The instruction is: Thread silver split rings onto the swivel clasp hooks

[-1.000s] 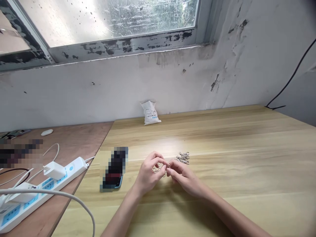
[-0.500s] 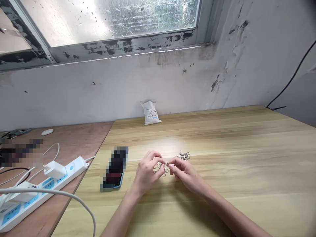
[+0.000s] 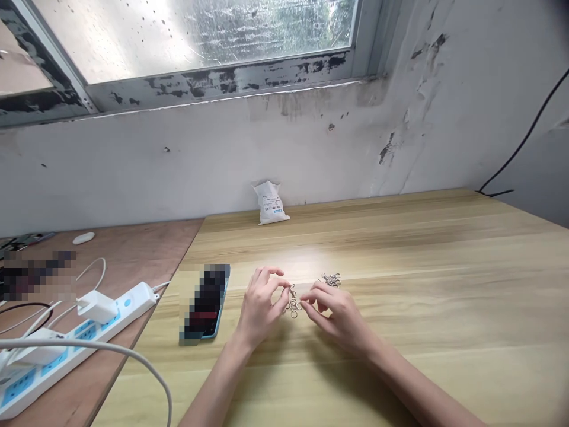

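Wood-grained tabletop [image 3: 422, 267] against stained wall [image 3: 222, 154]

Silvery rings [image 3: 293, 306]; yellowish wood-grained tabletop [image 3: 422, 267]; white packet [image 3: 270, 200] with blue.

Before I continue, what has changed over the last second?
The left hand has drawn leftward, away from the right hand, with a small metal clasp in its grip; whether the right holds anything is unclear. The phone, white packet and metal pile stayed put.
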Demonstrator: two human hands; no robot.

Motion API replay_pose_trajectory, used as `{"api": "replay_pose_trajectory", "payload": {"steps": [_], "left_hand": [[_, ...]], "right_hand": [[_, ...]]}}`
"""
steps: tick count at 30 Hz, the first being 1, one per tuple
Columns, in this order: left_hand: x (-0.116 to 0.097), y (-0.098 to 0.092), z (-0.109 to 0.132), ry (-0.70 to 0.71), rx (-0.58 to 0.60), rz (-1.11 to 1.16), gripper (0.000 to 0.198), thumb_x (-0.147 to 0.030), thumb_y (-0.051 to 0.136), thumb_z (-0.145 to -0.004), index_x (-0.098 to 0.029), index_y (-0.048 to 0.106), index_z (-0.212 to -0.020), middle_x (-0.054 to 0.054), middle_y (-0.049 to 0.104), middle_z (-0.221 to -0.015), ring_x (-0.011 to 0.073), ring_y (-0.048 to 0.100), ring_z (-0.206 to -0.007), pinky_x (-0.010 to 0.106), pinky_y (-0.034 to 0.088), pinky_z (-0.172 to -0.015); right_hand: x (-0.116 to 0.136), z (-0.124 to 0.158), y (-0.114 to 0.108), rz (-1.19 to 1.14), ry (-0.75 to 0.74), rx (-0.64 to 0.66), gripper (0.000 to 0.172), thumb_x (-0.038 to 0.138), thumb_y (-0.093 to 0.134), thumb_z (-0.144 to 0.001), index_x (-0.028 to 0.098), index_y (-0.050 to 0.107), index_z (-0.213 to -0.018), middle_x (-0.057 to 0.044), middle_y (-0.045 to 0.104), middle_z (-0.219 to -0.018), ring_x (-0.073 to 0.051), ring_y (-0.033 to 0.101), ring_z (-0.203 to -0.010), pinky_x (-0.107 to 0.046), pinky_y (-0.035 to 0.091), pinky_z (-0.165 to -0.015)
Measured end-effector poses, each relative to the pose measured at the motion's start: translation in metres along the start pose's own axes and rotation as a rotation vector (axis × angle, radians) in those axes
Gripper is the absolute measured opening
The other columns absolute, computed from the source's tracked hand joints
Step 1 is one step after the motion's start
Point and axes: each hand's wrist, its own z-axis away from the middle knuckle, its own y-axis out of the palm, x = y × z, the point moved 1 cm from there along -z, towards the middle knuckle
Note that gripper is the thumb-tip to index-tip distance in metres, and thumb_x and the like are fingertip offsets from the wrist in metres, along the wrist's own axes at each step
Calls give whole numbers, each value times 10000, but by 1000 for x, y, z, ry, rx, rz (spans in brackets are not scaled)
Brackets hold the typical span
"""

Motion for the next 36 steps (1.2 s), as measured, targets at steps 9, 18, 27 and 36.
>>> {"api": "replay_pose_trajectory", "payload": {"steps": [9, 18, 27, 36], "left_hand": [[-16, -3, 1, 162, -137, 36, 94, -140, 581, -887, -210, 643, -896, 64, 592, -1124, 221, 536, -1078, 364, 427, -918], [-9, 3, 1, -9, 87, 8, 110, -139, 570, -867, -220, 639, -845, 57, 594, -1194, 260, 496, -1196, 423, 393, -971], [4, 2, 1, -30, 252, -78, 116, -135, 573, -859, -216, 657, -863, 60, 624, -1181, 258, 541, -1132, 450, 429, -953], [18, -2, -3, -32, 369, -117, 162, -86, 552, -843, -207, 656, -810, 26, 680, -934, 207, 611, -924, 350, 501, -800]], "right_hand": [[2, -5, -1, -374, 173, 77, 337, 446, 492, -967, 199, 651, -802, -26, 587, -795, -136, 506, -667, -246, 410, -587], [-18, -4, -18, 376, -186, -35, 284, 261, 420, -1018, 223, 701, -1018, -20, 616, -689, -133, 503, -609, -259, 291, -542], [-3, -3, -6, 270, -335, -94, 272, 169, 438, -995, 225, 643, -1165, -38, 682, -857, -139, 582, -706, -252, 429, -599], [-100, -8, -39, 349, 219, -41, 371, 357, 368, -992, 226, 695, -1109, -106, 656, -1100, -269, 567, -1043, -420, 488, -891]]}}
